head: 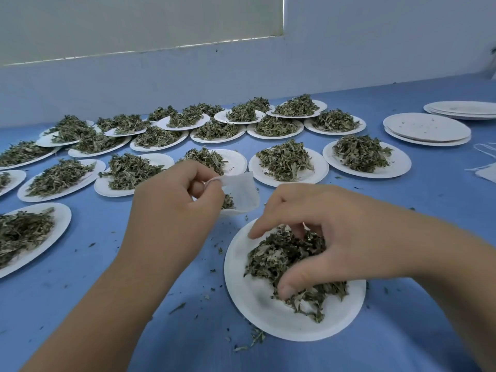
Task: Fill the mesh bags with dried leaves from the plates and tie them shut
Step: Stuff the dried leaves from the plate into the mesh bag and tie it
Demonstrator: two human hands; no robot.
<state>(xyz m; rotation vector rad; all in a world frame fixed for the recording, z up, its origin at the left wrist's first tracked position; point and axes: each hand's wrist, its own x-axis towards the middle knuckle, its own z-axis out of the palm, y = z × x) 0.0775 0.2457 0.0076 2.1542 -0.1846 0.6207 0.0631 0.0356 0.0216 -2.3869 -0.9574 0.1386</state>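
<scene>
Holding a small white mesh bag (241, 193) open above the blue table (107, 277), the left hand (171, 208) pinches the bag's upper rim between thumb and fingertips; a few dried leaves show inside at the bottom. The bag hangs just beyond the near plate (257, 299), toward the table's middle. Right hand (327, 232) is over that plate, fingers curled down and closing on the dried leaves (279, 261) heaped there, thumb pressed into the heap's near side. Loose leaf crumbs (252, 340) lie scattered on the cloth around the plate, thickest at its near rim. Further out, many more plates of leaves (287, 162) stand in rows across the table's middle and left side, reaching to the far edge by the wall. Toward the far right corner, two stacks of empty plates (426, 128). At the right edge, spare mesh bags (487, 171) with white strings, partly cut off by the frame.
</scene>
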